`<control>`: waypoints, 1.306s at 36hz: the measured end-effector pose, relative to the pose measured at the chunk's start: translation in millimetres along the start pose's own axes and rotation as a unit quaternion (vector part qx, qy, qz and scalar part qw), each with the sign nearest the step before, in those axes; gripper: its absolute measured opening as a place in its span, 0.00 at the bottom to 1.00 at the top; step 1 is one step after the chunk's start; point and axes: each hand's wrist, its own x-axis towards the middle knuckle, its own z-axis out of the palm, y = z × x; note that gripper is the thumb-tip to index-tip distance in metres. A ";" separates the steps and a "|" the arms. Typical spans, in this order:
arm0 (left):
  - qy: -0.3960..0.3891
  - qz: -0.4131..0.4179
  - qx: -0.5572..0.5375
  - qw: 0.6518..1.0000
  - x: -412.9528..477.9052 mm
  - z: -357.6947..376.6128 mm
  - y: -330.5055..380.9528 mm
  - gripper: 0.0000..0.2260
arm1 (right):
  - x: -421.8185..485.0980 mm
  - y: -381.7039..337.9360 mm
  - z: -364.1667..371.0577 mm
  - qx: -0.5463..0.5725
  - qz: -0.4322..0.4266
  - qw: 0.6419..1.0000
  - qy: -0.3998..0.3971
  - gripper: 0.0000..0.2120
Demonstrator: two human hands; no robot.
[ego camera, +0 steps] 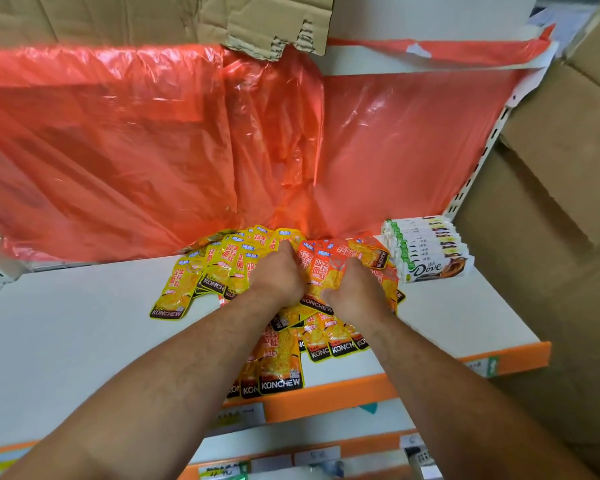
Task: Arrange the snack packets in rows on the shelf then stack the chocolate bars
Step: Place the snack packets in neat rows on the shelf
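1. Shelf board (66,323), smooth white with an orange front lip, fills the lower left of the frame. Thin, glossy red plastic sheeting (118,150) hangs creased across the back, probably as a dust cover.
2. Yellow Konchew packets (187,285) lie left of centre. They are flat, shiny foil pouches with black bands at the bottom, fanned and overlapping rather than in rows, so the sorting looks barely begun.
3. The left hand (278,271) lies knuckles-up where the yellow packets meet the orange ones. Its fingers bend down out of sight, so I cannot tell whether it grips or only presses. It seems placed to part the two colours.
4. The right hand (355,289), just beside it, curls its thumb and fingers around the top of the orange Konchew packets (336,336), likely gathering a bunch to square up. This slippery pile spills toward the bottom centre of the frame, where a few pouches overhang the shelf lip and could slide off.
5. Dove chocolate bars (426,251) sit right of centre against the sheeting. The slim, rigid white wrappers already overlap in a neat run, kept apart from the pouches.
6. Plain matte brown cardboard boxes (551,150) are stacked along the right edge of the frame.
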 end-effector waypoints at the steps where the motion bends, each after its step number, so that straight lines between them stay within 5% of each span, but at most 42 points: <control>1: 0.005 0.000 -0.008 1.000 0.1 1.0 -0.6 0.18 | 0.3 -0.2 -0.2 0.003 0.002 1.000 -0.001 0.27; 13: 0.018 -0.040 -0.129 0.991 1.3 2.2 -5.7 0.11 | 6.6 -3.3 3.1 0.058 0.014 0.998 -0.006 0.29; 20: 0.028 -0.081 -0.308 0.948 2.0 -24.5 -6.2 0.13 | 19.6 -13.1 -9.0 0.231 0.032 0.972 -0.030 0.08; 35: 0.022 -0.117 -0.539 0.834 -61.2 -82.8 -92.0 0.11 | -22.9 -97.0 13.9 0.278 -0.046 0.953 -0.107 0.21; 47: 0.068 -0.161 -0.546 0.819 -150.7 -139.3 -244.4 0.08 | -115.8 -219.7 90.2 0.240 -0.117 0.953 -0.140 0.24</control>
